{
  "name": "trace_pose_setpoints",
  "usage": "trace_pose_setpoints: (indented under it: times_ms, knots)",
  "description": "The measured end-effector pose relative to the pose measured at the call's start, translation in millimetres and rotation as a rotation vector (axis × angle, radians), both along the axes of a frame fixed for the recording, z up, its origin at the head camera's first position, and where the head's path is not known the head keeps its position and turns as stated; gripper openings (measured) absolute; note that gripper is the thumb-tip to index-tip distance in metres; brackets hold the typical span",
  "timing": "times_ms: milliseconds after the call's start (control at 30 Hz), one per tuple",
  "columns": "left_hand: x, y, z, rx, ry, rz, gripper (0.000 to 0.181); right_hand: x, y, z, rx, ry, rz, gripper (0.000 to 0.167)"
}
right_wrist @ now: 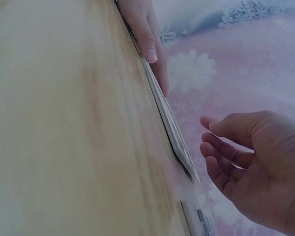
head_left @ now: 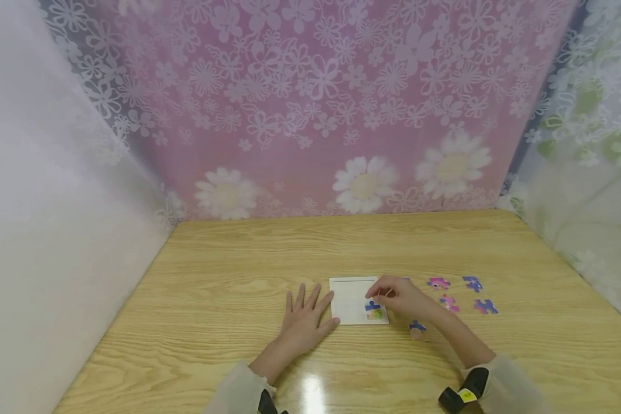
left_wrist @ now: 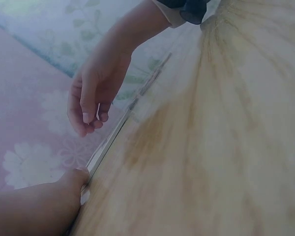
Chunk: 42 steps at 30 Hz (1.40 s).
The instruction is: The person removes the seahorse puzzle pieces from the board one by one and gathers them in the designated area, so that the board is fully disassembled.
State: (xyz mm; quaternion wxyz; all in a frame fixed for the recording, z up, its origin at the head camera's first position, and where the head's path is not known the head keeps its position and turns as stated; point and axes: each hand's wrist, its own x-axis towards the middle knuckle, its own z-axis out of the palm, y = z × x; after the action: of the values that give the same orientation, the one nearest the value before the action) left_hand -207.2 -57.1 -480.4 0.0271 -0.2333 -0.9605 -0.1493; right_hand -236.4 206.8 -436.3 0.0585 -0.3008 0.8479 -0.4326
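Note:
A white puzzle tray [head_left: 349,302] lies flat on the table. My left hand [head_left: 302,325] rests on the tabletop with spread fingers, its thumb and index fingertip at the tray's left edge. Above the tray's right side hovers my right hand [head_left: 398,296], fingers loosely bent, with nothing visible between them. The right wrist view shows a small gap between the thumb and fingers of this hand [right_wrist: 260,162]. Just below its fingertips, in the tray's lower right corner, sits a blue, green and yellow puzzle section [head_left: 374,310].
Several loose pieces lie right of the tray, among them a pink piece with an eye [head_left: 438,283], a blue piece [head_left: 472,283] and a blue-pink piece [head_left: 485,306]. Another blue and tan piece [head_left: 416,329] lies below the right hand. A flowered curtain [head_left: 315,115] hangs behind the table.

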Motion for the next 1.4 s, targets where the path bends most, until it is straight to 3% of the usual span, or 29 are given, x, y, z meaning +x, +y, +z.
trace_pose_setpoints:
  times_ms: [467,967,1400]
  knots:
    - [2.0,-0.6,4.3,0.006,0.014,-0.011,0.063,0.5,-1.9,-10.8,0.039,-0.042,-0.004,0.017]
    - [0.9,-0.4,2.2,-0.016,0.021,-0.005,0.064,2.4,-3.4,-11.4,0.091,-0.032,0.044,0.025]
    - [0.4,-0.2,2.1,-0.012,0.019,-0.005,0.064,2.9,-2.8,-6.3,0.036,-0.027,0.021,0.024]
